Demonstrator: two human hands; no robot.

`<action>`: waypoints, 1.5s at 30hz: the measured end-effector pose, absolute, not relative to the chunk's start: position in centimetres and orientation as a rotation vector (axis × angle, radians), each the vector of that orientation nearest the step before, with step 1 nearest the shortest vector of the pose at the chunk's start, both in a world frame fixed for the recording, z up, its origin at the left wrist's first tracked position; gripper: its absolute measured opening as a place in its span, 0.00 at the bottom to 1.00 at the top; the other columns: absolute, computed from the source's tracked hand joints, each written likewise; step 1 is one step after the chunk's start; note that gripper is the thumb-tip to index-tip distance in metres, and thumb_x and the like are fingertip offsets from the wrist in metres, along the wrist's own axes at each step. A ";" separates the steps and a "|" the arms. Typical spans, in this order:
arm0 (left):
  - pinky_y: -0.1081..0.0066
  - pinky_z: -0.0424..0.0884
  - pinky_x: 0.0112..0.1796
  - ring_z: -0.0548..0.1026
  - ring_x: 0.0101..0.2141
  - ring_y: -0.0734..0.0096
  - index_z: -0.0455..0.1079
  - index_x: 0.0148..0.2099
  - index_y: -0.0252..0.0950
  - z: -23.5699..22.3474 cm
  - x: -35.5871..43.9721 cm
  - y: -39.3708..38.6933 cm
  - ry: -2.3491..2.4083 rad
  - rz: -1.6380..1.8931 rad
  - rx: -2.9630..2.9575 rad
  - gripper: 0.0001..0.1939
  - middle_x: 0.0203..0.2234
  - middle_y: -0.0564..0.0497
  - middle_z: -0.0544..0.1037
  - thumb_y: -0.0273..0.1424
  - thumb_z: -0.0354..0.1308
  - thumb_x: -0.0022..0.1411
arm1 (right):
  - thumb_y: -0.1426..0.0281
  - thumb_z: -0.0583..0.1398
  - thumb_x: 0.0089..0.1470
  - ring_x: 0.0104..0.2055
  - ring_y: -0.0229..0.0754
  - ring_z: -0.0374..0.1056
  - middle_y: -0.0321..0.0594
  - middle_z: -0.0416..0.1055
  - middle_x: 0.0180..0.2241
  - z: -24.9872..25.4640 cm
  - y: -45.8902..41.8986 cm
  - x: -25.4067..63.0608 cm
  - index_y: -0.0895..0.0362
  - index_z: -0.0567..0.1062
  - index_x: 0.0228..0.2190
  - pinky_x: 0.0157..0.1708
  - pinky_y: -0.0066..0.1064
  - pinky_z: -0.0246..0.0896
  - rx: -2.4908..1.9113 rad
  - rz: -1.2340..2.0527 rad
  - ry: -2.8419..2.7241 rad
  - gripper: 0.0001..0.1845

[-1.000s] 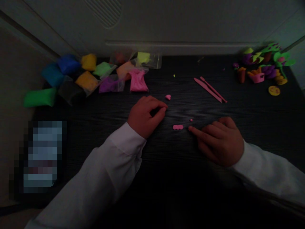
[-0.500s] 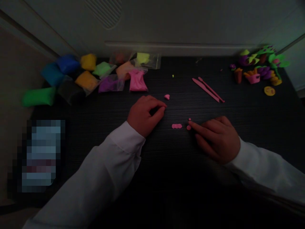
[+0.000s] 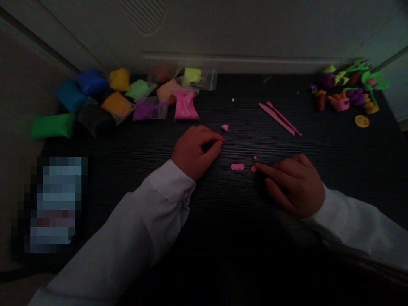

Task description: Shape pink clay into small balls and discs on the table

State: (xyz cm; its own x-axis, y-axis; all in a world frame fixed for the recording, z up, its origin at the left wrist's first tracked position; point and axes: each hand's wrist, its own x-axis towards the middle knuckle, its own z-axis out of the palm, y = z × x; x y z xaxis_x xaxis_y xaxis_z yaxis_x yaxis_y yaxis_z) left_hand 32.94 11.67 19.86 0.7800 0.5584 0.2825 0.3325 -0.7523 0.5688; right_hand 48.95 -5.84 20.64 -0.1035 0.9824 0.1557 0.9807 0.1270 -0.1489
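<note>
Four bits of pink modelling clay lie near my hands. My left hand [image 3: 199,151] rests on the dark tabletop, thumb and index fingertips pinched together. Whatever they hold, if anything, I cannot make out. Just beyond them sits a small pink clay lump [image 3: 225,127]. Between my hands is a short row of overlapping flat pink clay discs [image 3: 237,167]. My right hand [image 3: 293,182] has its index finger stretched out, its tip at the edge of a single flat pink clay disc [image 3: 253,168]. A tiny pink clay ball [image 3: 255,157] lies just above that fingertip. The other right fingers are loosely bent.
Bags of coloured clay, one pink [image 3: 185,106] and one green [image 3: 52,126], crowd the back left. A pink clay knife [image 3: 276,118] and a thin pink tool [image 3: 285,119] lie beyond my right hand. Small clay figures [image 3: 339,102] stand back right; a blurred phone [image 3: 55,199] lies left.
My right index fingertip has drawn back slightly to the right, uncovering more of the single pink disc. My left hand keeps its pinch. The whole view has shifted a little.
</note>
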 end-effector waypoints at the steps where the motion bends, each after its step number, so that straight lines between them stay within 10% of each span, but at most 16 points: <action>1: 0.69 0.63 0.37 0.68 0.33 0.73 0.69 0.34 0.35 19.9 32.9 11.7 0.669 0.608 2.474 0.10 0.29 0.52 0.72 0.31 0.48 0.54 | 0.68 0.52 0.48 0.29 0.37 0.60 0.38 0.68 0.27 20.7 -5.9 48.9 0.58 0.66 0.44 0.33 0.34 0.46 -1.928 0.006 -2.191 0.20; 45: 0.69 0.63 0.37 0.68 0.32 0.73 0.69 0.33 0.35 19.9 33.0 11.6 0.701 0.592 2.470 0.10 0.29 0.52 0.72 0.31 0.48 0.53 | 0.69 0.54 0.46 0.29 0.36 0.60 0.38 0.68 0.27 20.0 -6.3 49.2 0.56 0.68 0.43 0.33 0.34 0.47 -1.860 -0.115 -2.189 0.19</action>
